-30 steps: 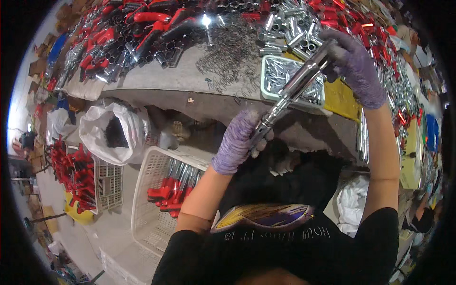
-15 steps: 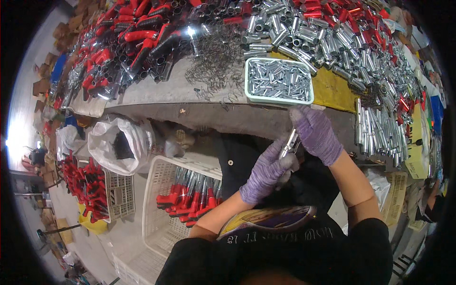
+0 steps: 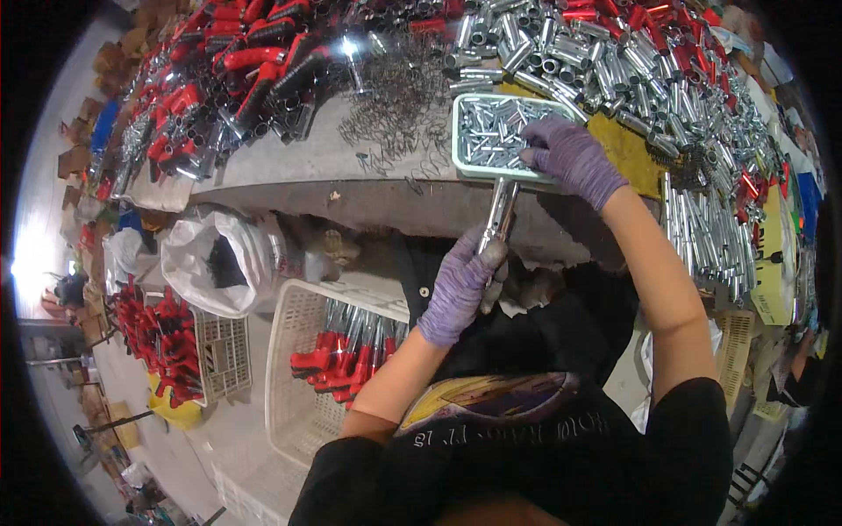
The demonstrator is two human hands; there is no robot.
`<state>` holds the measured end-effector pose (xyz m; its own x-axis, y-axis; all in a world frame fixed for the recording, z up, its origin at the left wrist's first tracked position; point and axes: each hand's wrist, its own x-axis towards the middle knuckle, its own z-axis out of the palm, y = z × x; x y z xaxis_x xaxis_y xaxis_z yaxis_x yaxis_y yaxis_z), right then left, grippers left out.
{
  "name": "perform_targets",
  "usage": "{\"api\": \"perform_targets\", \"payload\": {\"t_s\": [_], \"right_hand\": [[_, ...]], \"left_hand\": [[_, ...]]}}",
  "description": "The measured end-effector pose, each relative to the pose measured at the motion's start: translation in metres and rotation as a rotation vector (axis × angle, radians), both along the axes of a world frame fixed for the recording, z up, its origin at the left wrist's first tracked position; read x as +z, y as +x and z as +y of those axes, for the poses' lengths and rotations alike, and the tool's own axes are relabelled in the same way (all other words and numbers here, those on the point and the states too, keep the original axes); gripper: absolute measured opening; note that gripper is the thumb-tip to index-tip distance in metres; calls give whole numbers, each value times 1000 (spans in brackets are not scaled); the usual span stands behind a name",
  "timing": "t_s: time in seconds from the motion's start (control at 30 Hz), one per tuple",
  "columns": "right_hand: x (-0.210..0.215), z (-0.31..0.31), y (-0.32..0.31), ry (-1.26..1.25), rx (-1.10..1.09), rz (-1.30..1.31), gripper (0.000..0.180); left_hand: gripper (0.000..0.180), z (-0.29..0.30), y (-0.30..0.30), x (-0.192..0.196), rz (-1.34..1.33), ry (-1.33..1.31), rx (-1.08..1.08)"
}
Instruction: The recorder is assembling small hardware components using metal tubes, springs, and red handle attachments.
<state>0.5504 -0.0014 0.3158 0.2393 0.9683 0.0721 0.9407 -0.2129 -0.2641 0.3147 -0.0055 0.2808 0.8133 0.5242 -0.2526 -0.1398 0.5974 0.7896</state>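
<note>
left grip point(image 3: 460, 291) is closed around tube point(image 3: 501, 210); long axis points forward from grip, leaning slightly right, toward tray point(image 3: 475, 172). right grip point(image 3: 574, 162): part-curled over tray; hold cannot be determined.

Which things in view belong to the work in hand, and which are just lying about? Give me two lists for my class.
Seemingly in use:
- metal tube, in the left hand
- pale green tray of metal pins, under the right hand

Seemingly lying about:
- white sack
- yellow container
</note>
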Motion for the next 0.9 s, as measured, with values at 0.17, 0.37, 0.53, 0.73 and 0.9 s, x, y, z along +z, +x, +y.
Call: {"api": "perform_targets", "payload": {"t_s": [0.17, 0.37, 0.53, 0.73, 0.9], "right_hand": [[35, -11, -23, -2, -194, 383, 21], [34, -48, -63, 197, 261, 193, 18], [28, -51, -74, 207, 303, -118, 19], [25, -58, -89, 173, 383, -203, 21], [51, -56, -67, 252, 341, 5, 36]], "left_hand": [[47, 6, -1, -2, 35, 32, 41], [38, 6, 1, -2, 115, 21, 23], [34, 3, 4, -9, 182, 211, 5], [38, -3, 6, -24, 150, 397, 98], [51, -11, -4, -11, 332, 843, 18]]}}
